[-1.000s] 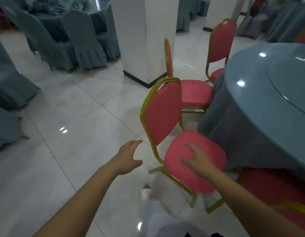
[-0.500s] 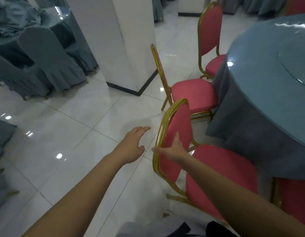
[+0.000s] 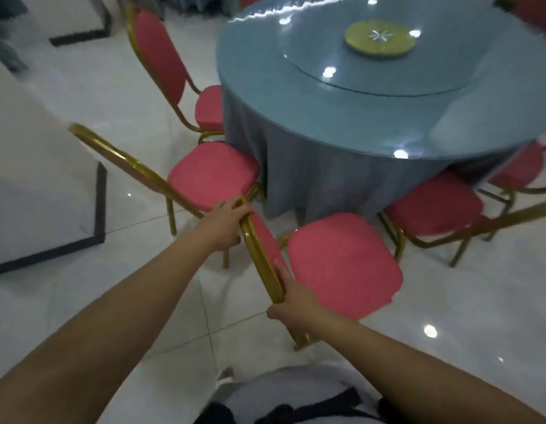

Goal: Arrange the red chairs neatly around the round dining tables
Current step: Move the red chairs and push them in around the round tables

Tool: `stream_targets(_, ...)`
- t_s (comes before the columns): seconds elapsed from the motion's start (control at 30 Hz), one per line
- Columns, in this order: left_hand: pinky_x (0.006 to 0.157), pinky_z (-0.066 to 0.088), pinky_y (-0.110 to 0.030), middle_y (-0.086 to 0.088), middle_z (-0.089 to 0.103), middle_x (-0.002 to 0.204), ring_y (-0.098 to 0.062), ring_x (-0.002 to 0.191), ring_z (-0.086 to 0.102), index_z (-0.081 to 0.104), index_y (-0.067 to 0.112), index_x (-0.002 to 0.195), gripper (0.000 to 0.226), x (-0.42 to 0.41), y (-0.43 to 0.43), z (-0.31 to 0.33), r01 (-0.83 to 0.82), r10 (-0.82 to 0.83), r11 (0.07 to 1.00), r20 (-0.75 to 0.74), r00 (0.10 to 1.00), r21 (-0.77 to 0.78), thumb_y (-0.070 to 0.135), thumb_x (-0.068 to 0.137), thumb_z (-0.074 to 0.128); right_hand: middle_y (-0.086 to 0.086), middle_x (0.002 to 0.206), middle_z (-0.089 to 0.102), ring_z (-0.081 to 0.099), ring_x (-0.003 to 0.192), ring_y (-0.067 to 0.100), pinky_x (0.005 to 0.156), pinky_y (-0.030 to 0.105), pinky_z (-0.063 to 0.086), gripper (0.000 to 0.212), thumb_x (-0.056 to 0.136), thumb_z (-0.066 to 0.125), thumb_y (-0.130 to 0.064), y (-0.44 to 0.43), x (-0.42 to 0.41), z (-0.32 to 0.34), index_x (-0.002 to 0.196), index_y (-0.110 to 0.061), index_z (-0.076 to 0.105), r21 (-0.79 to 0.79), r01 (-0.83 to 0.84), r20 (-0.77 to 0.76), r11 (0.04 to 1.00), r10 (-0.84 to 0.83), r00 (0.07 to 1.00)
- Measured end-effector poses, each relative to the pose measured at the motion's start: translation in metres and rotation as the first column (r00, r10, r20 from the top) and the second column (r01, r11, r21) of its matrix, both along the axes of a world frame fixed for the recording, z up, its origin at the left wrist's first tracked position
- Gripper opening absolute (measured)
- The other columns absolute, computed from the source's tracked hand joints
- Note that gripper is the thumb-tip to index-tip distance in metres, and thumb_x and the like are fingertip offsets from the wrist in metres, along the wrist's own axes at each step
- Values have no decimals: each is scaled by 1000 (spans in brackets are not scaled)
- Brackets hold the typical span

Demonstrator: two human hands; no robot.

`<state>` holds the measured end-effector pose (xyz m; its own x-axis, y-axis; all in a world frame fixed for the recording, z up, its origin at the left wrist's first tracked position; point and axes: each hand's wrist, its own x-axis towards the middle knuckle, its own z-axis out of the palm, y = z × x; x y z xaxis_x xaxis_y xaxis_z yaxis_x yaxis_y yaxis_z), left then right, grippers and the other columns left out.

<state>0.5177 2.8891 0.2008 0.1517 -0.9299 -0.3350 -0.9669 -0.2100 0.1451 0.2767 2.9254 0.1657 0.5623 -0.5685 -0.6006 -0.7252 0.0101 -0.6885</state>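
Person's got both hands on the nearest red chair (image 3: 342, 264): left hand (image 3: 226, 223) wrapped over one corner of its gold back rail, right hand (image 3: 293, 304) gripping the other corner. Its seat faces the round table (image 3: 342, 96), right up near the tablecloth (image 3: 311, 172), between the left-side chair (image 3: 212, 175) and the right-side chair (image 3: 434, 203).

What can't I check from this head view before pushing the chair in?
Head view:
- Near chair: front legs hidden beneath it.
- Table: base hidden by the cloth; far rim cut by the top edge.
- Rightmost chair: blurred, cut by the right edge.
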Motion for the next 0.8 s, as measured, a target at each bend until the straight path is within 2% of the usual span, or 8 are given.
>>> stream_targets(0.13,106,38,-45,-3,34,147,-32,137,31,51,33,129,60,22,-21,0,224,-224,973,13,975,-62,18,75,74,-8,101,63,59,68,-4,53,9,44,89,68,60,-34,26,-2,-3,147,-56,24,-104,240,49,965,-236,970)
stream_targets(0.23,90,40,-37,-3,58,114,-27,113,50,61,23,102,29,23,-19,-2,349,-353,912,23,935,-214,14,75,67,-7,82,62,56,56,-5,47,9,40,73,75,62,-19,45,3,1,142,-43,45,-124,381,93,916,-372,924)
stream_targets(0.33,76,41,-34,0,58,89,-25,90,56,57,20,85,13,20,3,-7,405,-412,863,44,910,-301,18,75,66,-4,80,60,55,62,6,53,18,43,63,78,61,-9,64,2,8,133,-39,55,-117,445,52,888,-442,896)
stream_targets(0.47,71,41,-31,7,56,89,-18,90,51,54,27,83,18,28,47,2,448,-452,864,38,891,-231,36,75,67,-10,87,56,53,76,7,66,21,43,65,77,66,-8,85,-17,22,132,-41,56,-36,318,-33,947,-319,947)
stream_targets(0.57,69,48,-30,14,49,80,-11,85,47,51,31,76,26,31,86,8,452,-458,887,-57,887,-90,45,68,70,-8,95,56,54,87,12,78,27,48,69,78,63,-7,101,-29,28,121,-58,52,2,219,-84,976,-218,972)
stream_targets(0.63,70,50,-29,14,51,80,-9,83,49,54,28,79,30,37,116,4,488,-491,871,-68,869,-56,53,66,65,-14,98,58,54,92,11,86,30,44,73,76,58,-8,117,-29,25,121,-65,49,-124,119,-185,985,-141,973)
stream_targets(0.73,73,47,-26,14,50,94,-9,94,49,61,31,97,43,49,151,-6,517,-517,856,-43,855,-19,63,70,55,-19,104,63,53,105,9,102,43,34,69,75,56,-12,137,-18,17,129,-55,52,-413,21,-307,911,-161,938)
stream_targets(0.8,75,47,-28,12,48,105,-10,104,48,58,38,116,40,50,158,-10,525,-522,851,-82,849,29,53,78,55,-19,106,62,52,110,10,107,47,33,61,77,57,-12,134,-13,14,126,-49,57,-472,-7,-356,881,-184,916)
